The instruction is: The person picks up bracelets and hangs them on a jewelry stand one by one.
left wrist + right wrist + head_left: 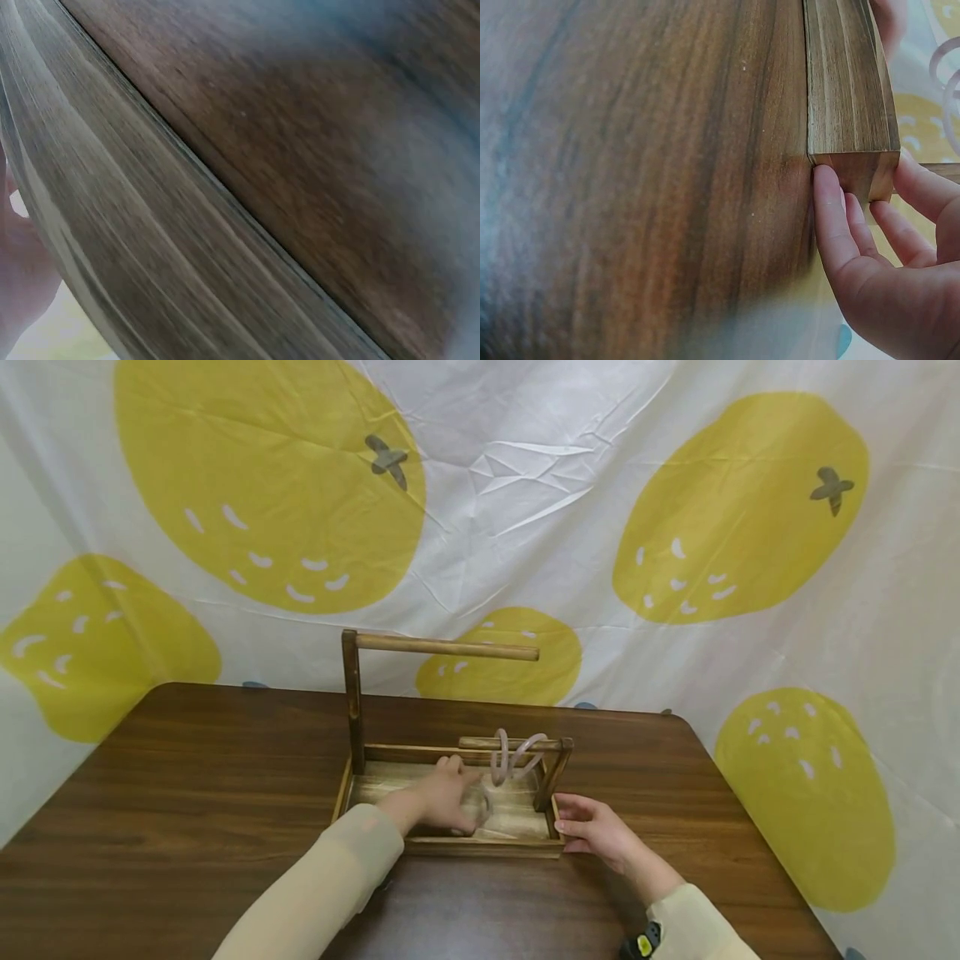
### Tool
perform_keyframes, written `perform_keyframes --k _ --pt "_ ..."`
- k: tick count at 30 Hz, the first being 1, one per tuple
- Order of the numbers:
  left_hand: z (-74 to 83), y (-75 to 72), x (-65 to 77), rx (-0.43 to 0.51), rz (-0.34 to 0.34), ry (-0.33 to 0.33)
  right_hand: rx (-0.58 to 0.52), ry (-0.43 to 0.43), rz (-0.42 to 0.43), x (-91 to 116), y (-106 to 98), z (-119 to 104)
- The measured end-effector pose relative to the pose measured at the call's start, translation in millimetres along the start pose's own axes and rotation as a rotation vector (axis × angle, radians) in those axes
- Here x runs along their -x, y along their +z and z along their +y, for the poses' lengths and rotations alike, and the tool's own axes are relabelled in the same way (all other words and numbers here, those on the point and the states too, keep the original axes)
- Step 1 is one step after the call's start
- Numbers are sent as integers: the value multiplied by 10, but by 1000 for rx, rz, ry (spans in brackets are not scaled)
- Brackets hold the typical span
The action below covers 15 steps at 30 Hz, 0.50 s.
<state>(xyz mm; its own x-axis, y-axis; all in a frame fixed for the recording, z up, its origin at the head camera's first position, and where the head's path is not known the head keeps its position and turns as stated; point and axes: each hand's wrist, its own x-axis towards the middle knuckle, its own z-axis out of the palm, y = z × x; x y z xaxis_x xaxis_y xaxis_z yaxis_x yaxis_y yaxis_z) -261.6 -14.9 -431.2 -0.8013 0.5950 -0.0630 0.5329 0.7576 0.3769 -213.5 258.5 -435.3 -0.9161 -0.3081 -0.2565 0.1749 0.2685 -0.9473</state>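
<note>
A wooden tray (487,848) with low sides stands on the table, an upright and bar rising at each end. Two pale pink translucent rings (501,760) hang on the shorter right bar (472,743). Inside the tray, my left hand (435,797) grips a clear, ring-like thing (478,806), blurred and partly hidden by the fingers. At the tray's right end, my right hand (596,832) touches the end wall with nearly straight fingertips. That contact also shows in the right wrist view, against the tray's corner (855,161). The left wrist view shows mostly the tray's front wall (150,202).
A taller bar (450,648) on the left upright (351,702) reaches rightward above the tray. The dark wooden table (187,827) surrounds the tray. Behind it hangs a white cloth (517,527) with yellow fruit prints.
</note>
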Motion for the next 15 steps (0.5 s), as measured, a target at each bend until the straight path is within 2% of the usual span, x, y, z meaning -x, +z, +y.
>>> perform_keyframes --k 6,15 --pt "-62 -40 43 67 37 -24 10 -6 -1 -9 -5 16" --pt "-121 -80 77 118 72 -67 9 -7 3 -14 -8 23"
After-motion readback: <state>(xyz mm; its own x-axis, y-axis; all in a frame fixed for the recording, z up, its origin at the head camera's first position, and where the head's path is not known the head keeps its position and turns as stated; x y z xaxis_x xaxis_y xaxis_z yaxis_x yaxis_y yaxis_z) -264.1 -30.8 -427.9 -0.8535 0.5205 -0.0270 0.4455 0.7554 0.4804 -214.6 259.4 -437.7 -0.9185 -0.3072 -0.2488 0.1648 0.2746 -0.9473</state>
